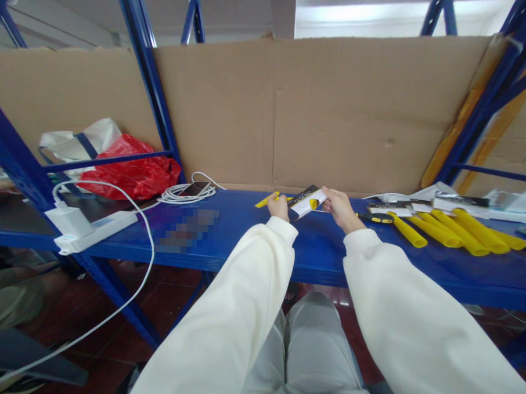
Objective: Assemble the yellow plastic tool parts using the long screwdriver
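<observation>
Over the blue shelf [240, 219], my left hand [279, 207] is closed around a narrow yellow piece [265, 201], whose end sticks out to the left. Its exact kind is hard to make out. My right hand [338, 207] pinches the right end of a black-and-white printed card [304, 204] with a yellow picture on it. The card lies tilted between both hands, and its left end reaches close to my left fingers. Whether those fingers touch it cannot be told. Right of my right hand lies a black-and-yellow tool handle [378, 217].
Several yellow tubes [444, 231] and printed cards [395, 208] lie on the right. To the left are a coiled white cable [184, 195], a power strip [96, 231] and a red plastic bag [133, 168]. A cardboard panel [336, 113] stands behind, between blue posts.
</observation>
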Motion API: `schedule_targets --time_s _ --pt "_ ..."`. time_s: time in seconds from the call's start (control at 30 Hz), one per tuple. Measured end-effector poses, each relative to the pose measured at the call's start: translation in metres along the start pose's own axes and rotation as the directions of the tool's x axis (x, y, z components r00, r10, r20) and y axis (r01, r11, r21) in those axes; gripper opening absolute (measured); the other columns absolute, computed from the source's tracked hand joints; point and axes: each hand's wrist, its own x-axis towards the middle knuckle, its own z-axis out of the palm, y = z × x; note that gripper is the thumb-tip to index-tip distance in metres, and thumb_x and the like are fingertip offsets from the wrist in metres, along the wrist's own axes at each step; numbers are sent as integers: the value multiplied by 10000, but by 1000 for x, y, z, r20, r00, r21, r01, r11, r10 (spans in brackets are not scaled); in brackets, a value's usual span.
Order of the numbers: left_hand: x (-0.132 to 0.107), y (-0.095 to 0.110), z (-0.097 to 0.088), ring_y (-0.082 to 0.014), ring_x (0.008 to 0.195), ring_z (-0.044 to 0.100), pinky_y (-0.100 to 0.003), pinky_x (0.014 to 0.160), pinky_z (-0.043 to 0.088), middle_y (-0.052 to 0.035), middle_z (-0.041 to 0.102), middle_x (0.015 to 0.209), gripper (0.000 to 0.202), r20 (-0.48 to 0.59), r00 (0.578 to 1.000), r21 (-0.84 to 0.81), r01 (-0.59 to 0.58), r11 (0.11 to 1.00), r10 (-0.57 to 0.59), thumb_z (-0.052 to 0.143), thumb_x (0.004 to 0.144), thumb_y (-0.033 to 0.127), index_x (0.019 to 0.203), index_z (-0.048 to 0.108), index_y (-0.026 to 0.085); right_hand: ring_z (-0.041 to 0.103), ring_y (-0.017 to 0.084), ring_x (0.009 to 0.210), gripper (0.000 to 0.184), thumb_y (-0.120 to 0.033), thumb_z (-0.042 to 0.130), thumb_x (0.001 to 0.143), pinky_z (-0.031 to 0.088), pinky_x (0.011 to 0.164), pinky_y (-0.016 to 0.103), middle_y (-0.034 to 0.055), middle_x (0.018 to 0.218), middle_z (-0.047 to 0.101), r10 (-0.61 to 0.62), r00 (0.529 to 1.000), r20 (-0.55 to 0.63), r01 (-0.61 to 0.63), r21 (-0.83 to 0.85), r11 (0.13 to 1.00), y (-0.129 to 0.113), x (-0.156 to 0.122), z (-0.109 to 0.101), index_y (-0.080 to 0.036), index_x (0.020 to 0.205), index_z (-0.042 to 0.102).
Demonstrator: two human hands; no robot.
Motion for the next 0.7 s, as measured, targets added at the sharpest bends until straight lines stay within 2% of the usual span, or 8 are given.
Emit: schedule_targets --time_s 0.2,0.3,0.43,0.57,0.7 --pt "1 -2 1 -133 603 607 -270 709 546 64 552 704 254 72 995 -29 71 997 -69 596 843 -18 994 643 180 291 68 431 571 -503 900 854 313 403 185 -103 481 287 -6 1000 14 5 84 996 0 3 -2 -241 675 426" --pt "0 -2 1 -118 559 590 -235 647 526 70 533 650 210 99 990 -33 106 994 -102 607 827 -17 861 601 190 293 78 437 600 -554 892 852 325 406 190 -107 493 258 -5 1000 25 2 109 994 -1 3 -2 -249 696 399" --pt "-1 -2 0 -106 516 574 -220 595 503 48 566 626 267 154 983 -68 113 991 -101 639 821 -24 717 536 200 283 80 447 597 -552 858 891 323 417 191 -99 501 264 3 1000 23 -6 118 993 -4 1 -1 -245 692 386" --pt "1 -5 0 -150 580 652 -258 625 543 30 583 601 213 170 984 -46 67 997 -58 632 845 29 748 565 207 290 88 459 567 -542 844 907 320 427 200 -89 504 295 0 1000 28 -3 98 995 -7 -4 1 -244 691 413" --pt "5 -10 0 -185 667 718 -295 687 585 30 574 585 167 188 982 -20 21 1000 -16 588 815 48 792 600 213 303 92 471 583 -564 858 887 346 452 211 -90 522 287 16 997 80 -21 67 997 -10 -7 3 -245 688 413"
